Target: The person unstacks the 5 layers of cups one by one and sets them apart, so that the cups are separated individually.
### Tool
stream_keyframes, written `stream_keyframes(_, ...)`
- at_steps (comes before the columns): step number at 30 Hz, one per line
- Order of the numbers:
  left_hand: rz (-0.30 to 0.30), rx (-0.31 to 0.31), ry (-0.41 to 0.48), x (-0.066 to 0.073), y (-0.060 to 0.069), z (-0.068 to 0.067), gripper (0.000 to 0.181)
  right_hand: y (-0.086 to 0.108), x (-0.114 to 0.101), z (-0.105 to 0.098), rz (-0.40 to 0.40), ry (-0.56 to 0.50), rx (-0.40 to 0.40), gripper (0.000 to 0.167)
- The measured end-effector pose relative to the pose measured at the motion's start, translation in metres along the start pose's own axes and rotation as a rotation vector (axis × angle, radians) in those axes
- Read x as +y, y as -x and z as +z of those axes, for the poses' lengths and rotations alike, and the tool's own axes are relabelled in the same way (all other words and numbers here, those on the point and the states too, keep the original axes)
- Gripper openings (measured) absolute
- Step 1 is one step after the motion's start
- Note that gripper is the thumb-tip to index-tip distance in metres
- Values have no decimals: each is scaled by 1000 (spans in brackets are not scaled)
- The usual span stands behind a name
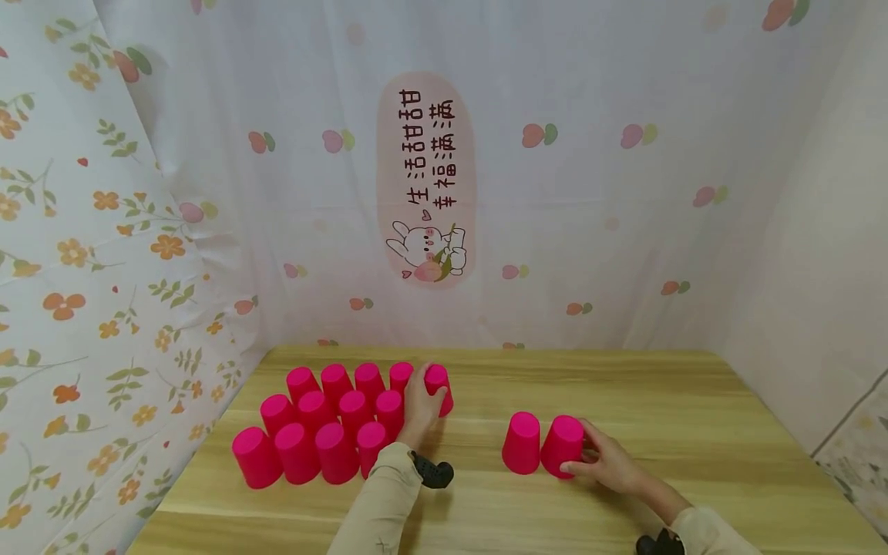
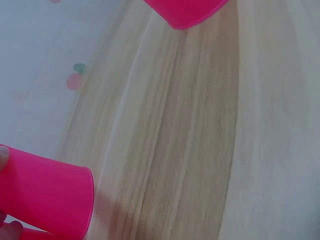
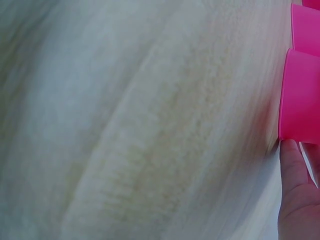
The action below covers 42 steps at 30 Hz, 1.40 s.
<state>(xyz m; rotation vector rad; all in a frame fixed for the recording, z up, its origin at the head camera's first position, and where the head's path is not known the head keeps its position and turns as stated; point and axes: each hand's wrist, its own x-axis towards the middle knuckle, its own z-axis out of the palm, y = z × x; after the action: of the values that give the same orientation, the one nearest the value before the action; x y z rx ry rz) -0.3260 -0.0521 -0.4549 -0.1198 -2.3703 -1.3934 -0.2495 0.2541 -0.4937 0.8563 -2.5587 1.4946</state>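
At the right end of the back row, my left hand (image 1: 420,405) holds an upside-down pink plastic cup (image 1: 438,391). In the left wrist view, fingertips (image 2: 4,156) show on the side of that cup (image 2: 47,192). My right hand (image 1: 610,464) grips another upside-down pink cup (image 1: 562,449) from its right side, thumb toward the front. The right wrist view shows the thumb (image 3: 295,172) at the rim of this cup (image 3: 302,97). Just left of it stands a second cup (image 1: 521,444), close beside it.
Several upside-down pink cups stand in three rows on the left of the wooden table (image 1: 479,509), including a front-row cup (image 1: 257,459) and a middle-row cup (image 1: 317,410). A patterned curtain (image 1: 555,208) hangs behind the table, and a floral cloth (image 1: 90,262) hangs at the left.
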Motion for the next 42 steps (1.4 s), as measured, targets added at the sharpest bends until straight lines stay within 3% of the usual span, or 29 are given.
stream_keyframes(10,-51,-21,40,0,-1,-1,49,0,-3,1,7,10,5,55)
stream_keyframes(13,-24,-46,24,2,-1,-3,53,0,-3,1,15,16,8,55)
stream_keyframes(18,38,-84,78,17,-5,-12,58,0,-2,1,2,16,7,56)
stream_keyframes(24,106,-152,202,50,-8,-15,60,-1,-7,-2,-39,15,10,54)
stream_keyframes(28,119,-257,240,72,7,-4,60,-2,-10,-4,-37,9,13,53)
stream_keyframes(30,136,-329,246,76,19,6,59,-2,-10,-4,-26,10,11,54)
stream_keyframes(34,164,-469,238,73,43,27,58,-2,-7,-3,-23,2,6,54)
stream_keyframes(37,142,-553,227,65,58,39,57,-2,-4,-1,-19,2,4,55)
stream_keyframes(42,93,-580,233,54,69,47,54,-1,-3,-2,16,-1,-12,56)
